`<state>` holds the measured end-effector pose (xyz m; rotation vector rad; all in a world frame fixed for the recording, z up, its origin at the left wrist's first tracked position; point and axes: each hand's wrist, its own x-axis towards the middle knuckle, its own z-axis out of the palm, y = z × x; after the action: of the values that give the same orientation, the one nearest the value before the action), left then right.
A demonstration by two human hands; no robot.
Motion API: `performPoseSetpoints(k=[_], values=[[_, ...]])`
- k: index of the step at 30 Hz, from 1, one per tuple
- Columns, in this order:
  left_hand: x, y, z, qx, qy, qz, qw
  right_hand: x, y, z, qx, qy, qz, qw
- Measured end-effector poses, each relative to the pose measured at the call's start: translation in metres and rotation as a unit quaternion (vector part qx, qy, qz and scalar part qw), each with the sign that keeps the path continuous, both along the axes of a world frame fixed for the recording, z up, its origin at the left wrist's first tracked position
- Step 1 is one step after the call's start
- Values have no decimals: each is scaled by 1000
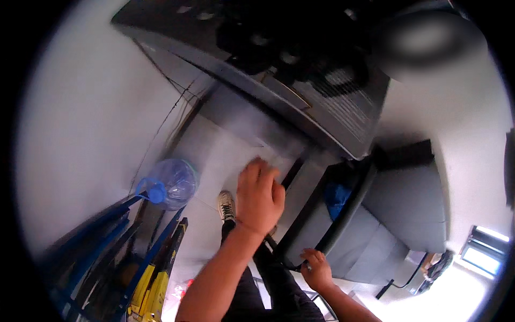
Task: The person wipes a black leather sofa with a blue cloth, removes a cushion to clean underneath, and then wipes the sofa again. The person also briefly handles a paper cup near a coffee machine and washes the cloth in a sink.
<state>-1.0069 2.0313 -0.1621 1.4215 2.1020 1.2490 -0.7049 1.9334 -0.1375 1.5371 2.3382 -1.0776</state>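
Observation:
My left hand (260,196) is in front of me over the tiled floor (209,149), blurred, its fingers curled. Its back faces me, so I cannot see whether anything lies in the palm. Lower and to the right, my right hand (318,269) has its fingertips at the near end of a dark rounded rim (347,215). That rim belongs to a grey box-like piece of furniture (376,245), and whether the fingers grip it is unclear. Behind the rim lies a blue plastic bag (336,197), partly hidden.
A dark table-like surface (273,98) with several dark objects spans the top. To the left stands a large clear plastic bottle (177,185) with a blue cap, beside blue metal bars (155,237) and yellow pieces (155,292). Thin cables (161,116) hang by the wall. My shoe (226,204) is below.

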Motion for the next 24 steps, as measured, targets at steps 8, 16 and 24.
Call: performPoseSetpoints(k=[8,16,24], values=[[-12,52,-9,-86,102,-22,991,85,-11,-16,72,85,-269,957],[140,-123,-56,-382,-100,-124,911,179,100,-127,161,-11,-396,904],[315,-150,-32,-301,-226,-121,919,220,167,-269,58,-144,-311,937]])
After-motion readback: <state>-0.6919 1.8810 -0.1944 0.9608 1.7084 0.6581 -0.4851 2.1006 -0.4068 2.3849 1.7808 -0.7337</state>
